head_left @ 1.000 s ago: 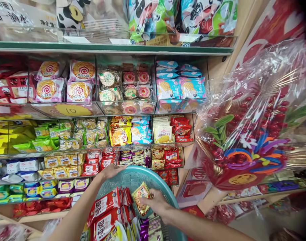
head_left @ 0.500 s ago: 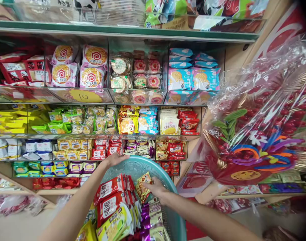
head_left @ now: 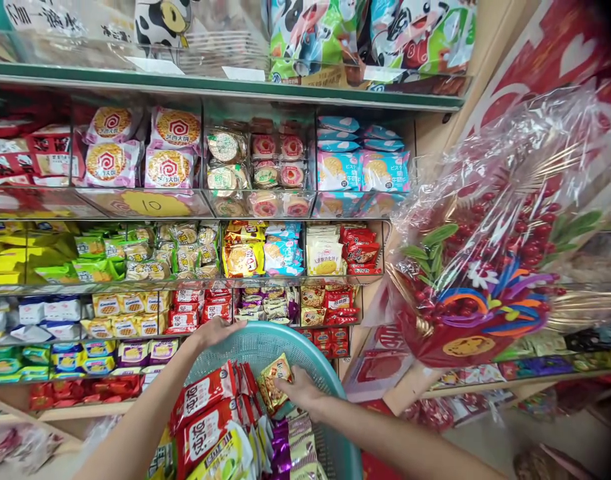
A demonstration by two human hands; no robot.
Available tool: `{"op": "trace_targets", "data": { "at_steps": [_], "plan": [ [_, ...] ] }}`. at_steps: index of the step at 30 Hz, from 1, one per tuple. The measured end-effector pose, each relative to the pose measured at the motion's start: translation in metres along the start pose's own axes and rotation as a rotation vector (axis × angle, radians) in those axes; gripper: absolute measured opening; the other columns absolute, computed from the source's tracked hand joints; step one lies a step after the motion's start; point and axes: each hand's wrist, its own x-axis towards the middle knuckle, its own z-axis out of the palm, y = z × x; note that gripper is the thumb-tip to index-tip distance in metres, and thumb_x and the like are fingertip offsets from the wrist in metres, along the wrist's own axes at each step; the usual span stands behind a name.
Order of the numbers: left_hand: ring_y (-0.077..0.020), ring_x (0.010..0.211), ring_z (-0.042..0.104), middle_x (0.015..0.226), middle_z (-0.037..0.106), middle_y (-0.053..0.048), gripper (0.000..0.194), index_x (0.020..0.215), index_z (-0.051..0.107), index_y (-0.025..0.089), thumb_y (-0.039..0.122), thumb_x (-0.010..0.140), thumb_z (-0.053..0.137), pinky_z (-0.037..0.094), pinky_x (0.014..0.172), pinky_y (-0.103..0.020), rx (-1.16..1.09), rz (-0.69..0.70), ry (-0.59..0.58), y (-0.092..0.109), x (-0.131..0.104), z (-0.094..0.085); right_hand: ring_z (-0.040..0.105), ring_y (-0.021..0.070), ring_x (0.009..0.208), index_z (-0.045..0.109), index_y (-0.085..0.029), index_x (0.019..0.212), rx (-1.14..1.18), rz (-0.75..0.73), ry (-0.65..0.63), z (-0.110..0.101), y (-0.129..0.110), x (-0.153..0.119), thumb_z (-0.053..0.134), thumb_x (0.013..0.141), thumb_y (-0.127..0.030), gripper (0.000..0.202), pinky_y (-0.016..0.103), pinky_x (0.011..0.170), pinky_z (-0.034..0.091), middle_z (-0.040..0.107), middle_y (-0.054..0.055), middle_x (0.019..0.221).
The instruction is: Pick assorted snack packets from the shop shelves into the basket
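Note:
A teal plastic basket (head_left: 305, 339) stands before me, its lower part cut off by the bottom of the view. My left hand (head_left: 219, 332) is closed on its far left rim, fingers over the edge. Inside it, my right hand (head_left: 301, 389) pinches a gold snack packet (head_left: 274, 384) near the far wall. Left of that packet stand rows of red snack packets (head_left: 205, 427), with a yellow packet (head_left: 225, 457) in front of them. Purple-and-cream packets (head_left: 293, 443) line up below my right hand.
Shelves with clear dividers hold pink-wrapped round cakes (head_left: 113, 163), blue biscuit packs (head_left: 363, 170) and many small snacks. Red snack packs (head_left: 218, 310) sit just beyond the basket. A film-wrapped bouquet (head_left: 485, 293) juts out on the right, close to my right arm.
My view has tilted up and turned slightly right, so the shelves appear lower and further left. Both hands keep their holds on the basket rim and the gold packet.

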Motion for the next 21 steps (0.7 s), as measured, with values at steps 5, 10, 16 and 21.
{"op": "trace_targets", "data": {
  "at_steps": [5,10,16,21],
  "plan": [
    [-0.0106,0.042,0.033,0.042,0.032,0.005,0.056,0.044,0.032,0.022,0.074,0.054,0.047,0.026,0.049,-0.026,-0.037,-0.008,-0.014,-0.001,0.0,-0.001,0.033,0.0315,0.123,0.038,-0.016,0.127,0.048,0.162,-0.09,-0.006,-0.015,-0.008,0.059,0.059,-0.062,0.085,0.044,0.095,0.032,0.034,0.017,0.136],
    [-0.0105,0.042,0.034,0.042,0.034,0.004,0.054,0.044,0.037,0.021,0.072,0.058,0.047,0.027,0.05,-0.026,-0.022,-0.007,-0.034,0.007,-0.003,-0.005,0.042,0.0302,0.116,0.043,-0.013,0.122,0.016,0.11,-0.063,-0.008,-0.015,-0.01,0.057,0.061,-0.062,0.079,0.042,0.09,0.038,0.042,0.018,0.129],
    [-0.012,0.044,0.038,0.04,0.033,0.005,0.055,0.043,0.045,0.019,0.073,0.056,0.049,0.031,0.053,-0.026,0.017,-0.029,-0.032,0.014,-0.002,-0.004,0.043,0.0298,0.115,0.046,-0.011,0.116,-0.135,-0.031,0.029,-0.004,-0.008,-0.003,0.062,0.063,-0.05,0.068,0.038,0.095,0.034,0.049,0.017,0.121],
    [-0.0166,0.054,0.052,0.049,0.054,-0.001,0.058,0.058,0.063,0.017,0.073,0.057,0.048,0.036,0.057,-0.026,-0.006,-0.003,-0.058,0.023,-0.006,-0.003,0.055,0.0245,0.1,0.044,-0.015,0.114,0.161,0.112,-0.131,-0.003,-0.008,0.001,0.065,0.064,-0.042,0.06,0.033,0.075,0.048,0.053,0.014,0.115]
  ]
}}
